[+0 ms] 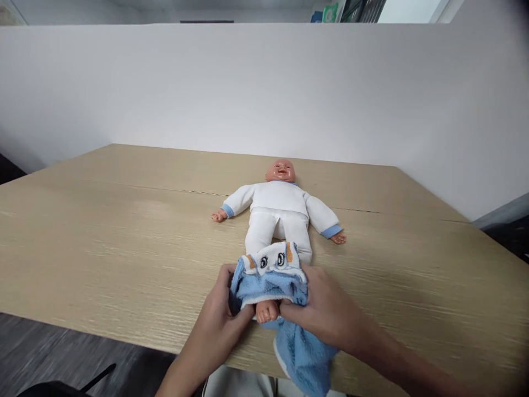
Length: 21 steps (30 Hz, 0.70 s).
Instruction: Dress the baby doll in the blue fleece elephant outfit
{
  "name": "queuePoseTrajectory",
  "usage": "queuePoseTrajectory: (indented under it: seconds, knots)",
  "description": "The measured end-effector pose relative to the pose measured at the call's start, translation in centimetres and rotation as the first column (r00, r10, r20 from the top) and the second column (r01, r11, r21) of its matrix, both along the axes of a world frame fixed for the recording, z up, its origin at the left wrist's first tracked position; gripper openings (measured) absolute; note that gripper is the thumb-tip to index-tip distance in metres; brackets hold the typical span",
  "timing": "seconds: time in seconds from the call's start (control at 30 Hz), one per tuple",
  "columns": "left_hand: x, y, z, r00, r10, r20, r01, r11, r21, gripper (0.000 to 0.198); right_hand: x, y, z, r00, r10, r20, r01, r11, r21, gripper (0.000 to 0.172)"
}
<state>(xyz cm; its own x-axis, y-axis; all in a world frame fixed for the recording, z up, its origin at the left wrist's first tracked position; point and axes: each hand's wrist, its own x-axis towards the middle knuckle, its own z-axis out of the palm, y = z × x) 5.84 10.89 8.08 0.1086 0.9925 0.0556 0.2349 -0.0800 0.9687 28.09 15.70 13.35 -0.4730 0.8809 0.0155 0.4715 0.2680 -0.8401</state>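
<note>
A baby doll (pixel 280 197) in a white outfit with blue cuffs lies on its back, arms spread, head away from me. Over its lower legs is a fluffy blue garment (pixel 268 284) with a white panel, embroidered eyes and orange patches. One bare doll foot (pixel 267 311) shows below its edge; the other foot is hidden. My left hand (pixel 225 309) grips the garment's left side, thumb near the foot. On the right side, my right hand (pixel 318 306) is closed on the same cloth. A loose part of the garment hangs over the table's front edge below my right hand.
The doll rests on a light wooden table (pixel 124 237) with seams across its top. A white partition (pixel 248 88) rises behind the far edge. My lap (pixel 243 383) is below the front edge, with dark floor (pixel 82 344) at the left.
</note>
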Motion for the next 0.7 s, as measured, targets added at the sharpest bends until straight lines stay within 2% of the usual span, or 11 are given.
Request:
queuePoseTrajectory:
  seconds: [0.07,0.17,0.27,0.4,0.57,0.7]
  knots:
    - [-0.1,0.5,0.2,1.0,-0.003,0.025,0.003,1.0,0.017,0.033,0.1,0.7,0.0,1.0,-0.009,-0.001,0.009,0.997,0.077,0.022]
    - [-0.5,1.2,0.3,1.0,-0.016,-0.02,0.017,0.999,0.033,0.033,0.4,2.0,-0.1,1.0,0.003,0.012,-0.006,0.981,0.193,0.025]
    - [-1.2,2.1,0.6,0.995,-0.021,-0.102,0.033,0.993,0.112,0.037,1.1,3.3,-0.5,0.997,0.072,-0.015,-0.066,0.97,0.235,0.026]
    - [-2.2,3.1,1.9,0.978,-0.102,-0.184,0.139,0.971,0.197,0.046,1.8,4.6,-1.2,0.984,0.173,-0.046,-0.155,0.952,0.264,0.023]
    - [-2.4,3.9,3.4,0.966,-0.155,-0.207,0.185,0.974,0.134,0.044,2.4,4.6,-1.1,0.986,0.169,-0.012,-0.159,0.949,0.273,0.017]
    - [-2.3,4.3,3.5,0.965,-0.154,-0.215,0.174,0.982,0.078,0.037,2.7,4.2,-0.9,0.991,0.129,0.029,-0.132,0.96,0.248,0.022]
